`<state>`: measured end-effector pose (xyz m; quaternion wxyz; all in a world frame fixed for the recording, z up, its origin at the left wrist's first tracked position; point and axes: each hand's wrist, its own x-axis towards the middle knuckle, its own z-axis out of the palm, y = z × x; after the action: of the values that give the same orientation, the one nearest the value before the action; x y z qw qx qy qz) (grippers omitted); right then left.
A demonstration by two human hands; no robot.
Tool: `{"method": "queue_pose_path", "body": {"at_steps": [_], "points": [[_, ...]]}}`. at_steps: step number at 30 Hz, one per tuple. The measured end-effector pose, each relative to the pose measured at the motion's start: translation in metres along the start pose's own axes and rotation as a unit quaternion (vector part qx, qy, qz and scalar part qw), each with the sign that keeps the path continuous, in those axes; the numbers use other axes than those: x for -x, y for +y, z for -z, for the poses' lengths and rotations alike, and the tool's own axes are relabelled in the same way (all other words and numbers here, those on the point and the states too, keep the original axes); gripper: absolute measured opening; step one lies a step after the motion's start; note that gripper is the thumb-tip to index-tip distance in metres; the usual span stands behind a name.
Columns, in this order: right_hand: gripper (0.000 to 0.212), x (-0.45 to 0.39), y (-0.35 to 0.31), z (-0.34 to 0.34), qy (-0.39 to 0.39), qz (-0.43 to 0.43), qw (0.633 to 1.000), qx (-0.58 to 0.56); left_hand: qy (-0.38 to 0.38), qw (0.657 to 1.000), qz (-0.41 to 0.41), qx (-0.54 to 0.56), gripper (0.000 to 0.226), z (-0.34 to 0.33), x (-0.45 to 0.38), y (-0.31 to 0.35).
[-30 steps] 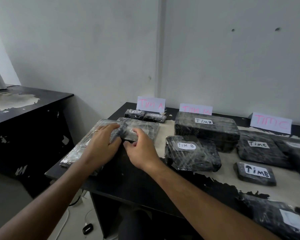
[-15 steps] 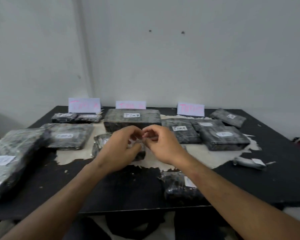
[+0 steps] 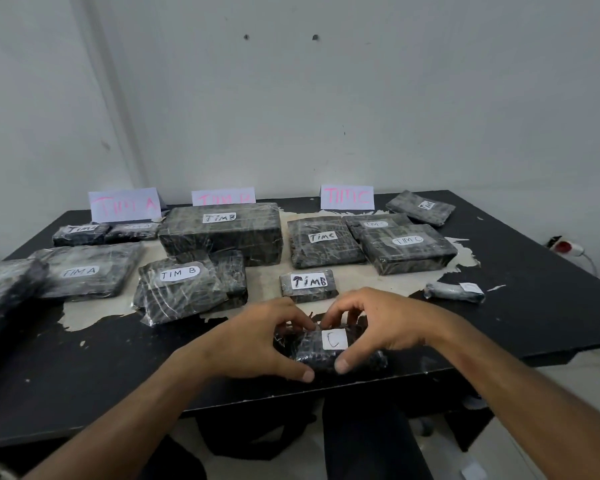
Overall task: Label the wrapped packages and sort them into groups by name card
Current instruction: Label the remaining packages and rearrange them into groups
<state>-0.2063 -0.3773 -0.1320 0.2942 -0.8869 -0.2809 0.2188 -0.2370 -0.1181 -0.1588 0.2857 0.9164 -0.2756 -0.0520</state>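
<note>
Fingers (image 3: 293, 323) of the left hand (image 3: 253, 344) and right hand (image 3: 378, 323) close around one small dark wrapped package (image 3: 321, 355) from both sides, thumbs at its near edge, at the near middle of the table (image 3: 534, 306); the two-sided hold likely steadies it so its white label (image 3: 334, 339), marked "C", stays face up and readable. Name cards TIM A (image 3: 124, 204), TIM B (image 3: 223, 196) and TIM C (image 3: 347, 196) stand along the far edge against the wall, each heading its own cluster. Judgement: this package belongs with the TIM C group (image 3: 371, 242), far right of the hands.
</note>
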Motion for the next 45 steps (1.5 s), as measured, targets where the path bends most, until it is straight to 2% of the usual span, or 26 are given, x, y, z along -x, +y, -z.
{"method": "queue_pose_path", "body": {"at_steps": [5, 13, 16, 18, 22, 26, 32, 36, 40, 42, 45], "points": [[0.065, 0.000, 0.001, -0.007, 0.024, 0.014, 0.999, 0.047, 0.016, 1.000, -0.002, -0.008, 0.069, -0.004, -0.001, 0.001], [0.054, 0.016, 0.028, 0.022, 0.102, 0.023, 0.994, -0.010, 0.028, 0.999, 0.014, -0.005, 0.090, -0.007, -0.009, -0.002], [0.053, 0.018, 0.043, 0.034, 0.142, 0.023, 0.989, -0.025, 0.018, 0.999, 0.024, -0.039, 0.096, -0.010, -0.013, -0.005], [0.053, 0.018, 0.052, 0.038, 0.165, 0.017, 0.986, -0.027, 0.023, 0.997, 0.015, -0.074, 0.083, -0.013, -0.016, -0.009], [0.054, 0.014, 0.063, 0.042, 0.214, 0.005, 0.977, 0.003, 0.076, 0.991, -0.018, -0.112, 0.039, -0.019, -0.018, -0.014], [0.059, 0.012, 0.069, 0.044, 0.240, -0.013, 0.969, 0.054, 0.120, 0.984, -0.037, -0.125, 0.028, -0.023, -0.021, -0.015], [0.043, 0.006, 0.075, 0.037, 0.249, -0.029, 0.964, 0.089, 0.135, 0.985, -0.029, -0.100, 0.028, -0.028, -0.024, -0.016], [0.046, -0.006, 0.071, 0.032, 0.314, -0.031, 0.932, 0.180, 0.171, 0.978, -0.031, -0.117, 0.039, -0.026, -0.026, -0.013], [0.049, -0.010, 0.065, 0.031, 0.324, -0.056, 0.920, 0.216, 0.232, 0.965, -0.007, -0.122, 0.042, -0.017, -0.045, -0.009], [0.050, -0.009, 0.064, 0.028, 0.326, -0.070, 0.917, 0.220, 0.216, 0.967, 0.027, -0.134, 0.043, -0.014, -0.060, -0.011], [0.052, -0.004, 0.063, 0.022, 0.332, -0.086, 0.908, 0.242, 0.153, 0.974, 0.062, -0.154, 0.053, -0.011, -0.078, -0.018]]}}
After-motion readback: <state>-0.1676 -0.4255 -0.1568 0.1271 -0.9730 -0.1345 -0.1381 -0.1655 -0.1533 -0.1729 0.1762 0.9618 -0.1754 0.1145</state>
